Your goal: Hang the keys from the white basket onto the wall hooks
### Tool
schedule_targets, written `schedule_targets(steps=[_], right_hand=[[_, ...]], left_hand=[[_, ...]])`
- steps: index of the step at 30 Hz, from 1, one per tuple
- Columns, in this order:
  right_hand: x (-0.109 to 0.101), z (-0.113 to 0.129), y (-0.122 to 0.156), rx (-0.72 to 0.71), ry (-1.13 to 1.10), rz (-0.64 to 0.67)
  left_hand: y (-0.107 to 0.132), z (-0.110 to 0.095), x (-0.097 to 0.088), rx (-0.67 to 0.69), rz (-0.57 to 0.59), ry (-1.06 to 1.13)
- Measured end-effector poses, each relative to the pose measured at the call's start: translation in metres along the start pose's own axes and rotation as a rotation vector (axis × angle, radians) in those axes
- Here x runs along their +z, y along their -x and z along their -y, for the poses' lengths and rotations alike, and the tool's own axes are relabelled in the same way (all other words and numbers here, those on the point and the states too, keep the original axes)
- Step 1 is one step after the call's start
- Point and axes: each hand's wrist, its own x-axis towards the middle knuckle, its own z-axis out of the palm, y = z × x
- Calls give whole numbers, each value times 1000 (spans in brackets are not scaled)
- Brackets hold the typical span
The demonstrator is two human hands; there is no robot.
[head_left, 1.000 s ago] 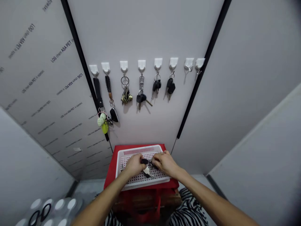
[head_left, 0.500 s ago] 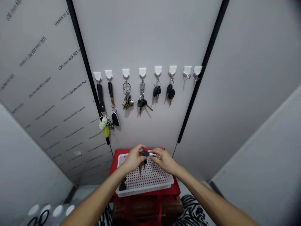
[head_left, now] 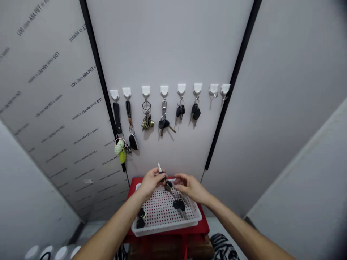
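Over the far part of a white perforated basket (head_left: 165,231), my left hand (head_left: 151,183) pinches a bunch of keys (head_left: 168,187). Black key heads and a metal blade hang to the right of its fingertips, and a slim white piece points up above them. Just right of the bunch is my right hand (head_left: 190,187), thumb and fingers apart, holding nothing I can see. More black-headed keys (head_left: 179,206) lie in the basket at the right. A further dark set (head_left: 140,218) rests in the near left corner.
On the wall ahead runs a row of white hooks (head_left: 164,90); most carry key sets (head_left: 163,124), while the two rightmost hooks (head_left: 214,89) hold none. The basket stands on a red surface (head_left: 204,221). White-lidded containers (head_left: 47,251) are at the lower left. Panels rise on both sides.
The keys have turned in my left hand, the white piece now pointing up instead of right. My right hand has let go of it and parted its fingers. Keys at the basket's right now show.
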Motion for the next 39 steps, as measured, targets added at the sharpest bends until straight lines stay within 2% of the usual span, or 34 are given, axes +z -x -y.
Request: schedule_targets(steps=[3, 6, 12, 15, 20, 23, 27, 31, 34, 37, 39], right_hand=[[11, 9, 0, -83, 0, -53], [11, 19, -4, -110, 6, -164], [-8, 29, -10, -108, -44, -341], [-15, 32, -7, -36, -154, -301], [-16, 39, -1, 52, -405, -117], [-14, 41, -2, 67, -449, -76], [-16, 44, -4, 67, -382, -148], [-25, 49, -5, 79, -305, -155], [-36, 53, -6, 108, -288, -230], [-46, 60, -9, 112, -275, -330], [-52, 67, -12, 88, -244, -384]], left_hand=[[1, -15, 17, 3, 6, 203], [2, -26, 28, -3, 3, 296], [-1, -32, 30, 28, -77, 221], [-3, -33, 31, 51, -61, 195], [-6, -39, 37, 144, -92, 167], [-7, -42, 39, 185, -96, 99], [-5, -45, 38, 213, -72, -6], [-2, -50, 32, 196, 14, -66], [-3, -53, 30, 177, 75, -202], [-7, -55, 34, 246, 8, -359], [-11, -58, 41, 294, 9, -449]])
